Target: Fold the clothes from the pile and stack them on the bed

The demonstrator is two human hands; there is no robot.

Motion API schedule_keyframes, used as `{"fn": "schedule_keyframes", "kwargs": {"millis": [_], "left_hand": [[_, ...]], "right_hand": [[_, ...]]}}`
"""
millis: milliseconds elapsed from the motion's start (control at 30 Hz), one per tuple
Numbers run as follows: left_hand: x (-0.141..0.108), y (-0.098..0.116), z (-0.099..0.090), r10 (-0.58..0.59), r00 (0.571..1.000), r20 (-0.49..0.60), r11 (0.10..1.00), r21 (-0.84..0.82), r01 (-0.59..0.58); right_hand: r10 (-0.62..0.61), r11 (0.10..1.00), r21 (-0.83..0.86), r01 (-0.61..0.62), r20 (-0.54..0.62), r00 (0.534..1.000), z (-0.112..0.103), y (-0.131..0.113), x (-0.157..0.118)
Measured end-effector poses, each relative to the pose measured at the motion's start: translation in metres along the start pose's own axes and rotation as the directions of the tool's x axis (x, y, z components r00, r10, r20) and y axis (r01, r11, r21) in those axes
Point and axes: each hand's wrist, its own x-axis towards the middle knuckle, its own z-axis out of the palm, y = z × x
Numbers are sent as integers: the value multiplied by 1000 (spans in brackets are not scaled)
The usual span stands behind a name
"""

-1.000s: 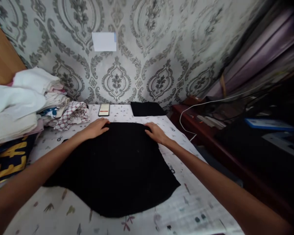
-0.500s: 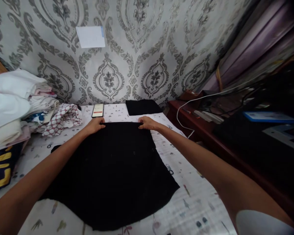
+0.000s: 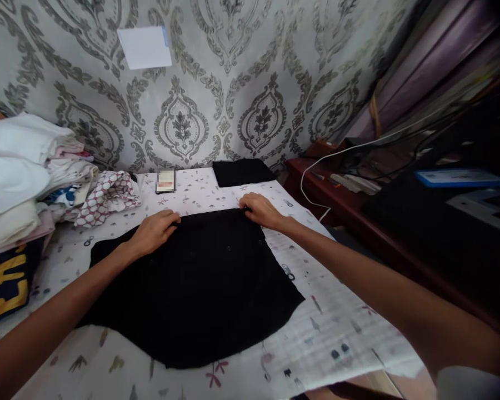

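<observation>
Where hands [image 3: 208, 218] grip black cloth [image 3: 200, 289], fingertips partly hidden

The black cloth [image 3: 200, 289] in front of you is matt and mostly smooth, and the folded black piece [image 3: 244, 172] has the same dull textile look. Under them you have a printed white sheet [image 3: 333, 322], thin cloth with a faintly crinkled finish. To your left, the white fabrics [image 3: 16, 172] look soft and matt; the patterned cloth [image 3: 108, 197] is rumpled. The wallpaper [image 3: 220, 100] carries a silvery sheen (its motifs duller and darker), while the white card [image 3: 145, 47] seems flat, smooth paper. Your purple curtain [image 3: 437, 72] gleams like satin, and the cable [image 3: 350, 149] looks like smooth plastic.
</observation>
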Motion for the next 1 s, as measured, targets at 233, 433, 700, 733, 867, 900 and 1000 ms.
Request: {"fn": "schedule_keyframes", "kwargs": {"millis": [233, 433, 700, 733, 867, 900, 1000], "left_hand": [[-10, 6, -2, 48, 992, 117, 985, 160, -66], [-6, 26, 0, 4, 999, -37, 999, 42, -3], [-3, 23, 41, -62, 975, 213, 997, 62, 50], [-6, 20, 41, -70, 973, 220, 996, 69, 56], [-21, 6, 34, -140, 962, 233, 988, 95, 121], [-25, 2, 32, -162, 960, 228, 985, 100, 142], [-35, -15, 28, -221, 952, 213, 973, 110, 201]], "right_hand": [[-90, 945, -301, 127, 135, 987, -7, -11, -22], [-91, 975, -195, 103, 71, 993, -14, -40, -15], [-119, 984, -101, 149, 257, 959, 32, -48, -24], [-108, 984, -107, 139, 255, 961, 34, -45, -26], [-85, 985, -124, 117, 237, 968, 33, -38, -31], [-81, 986, -125, 112, 232, 969, 32, -37, -31], [-56, 989, -123, 85, 219, 974, 27, -30, -34]]}}
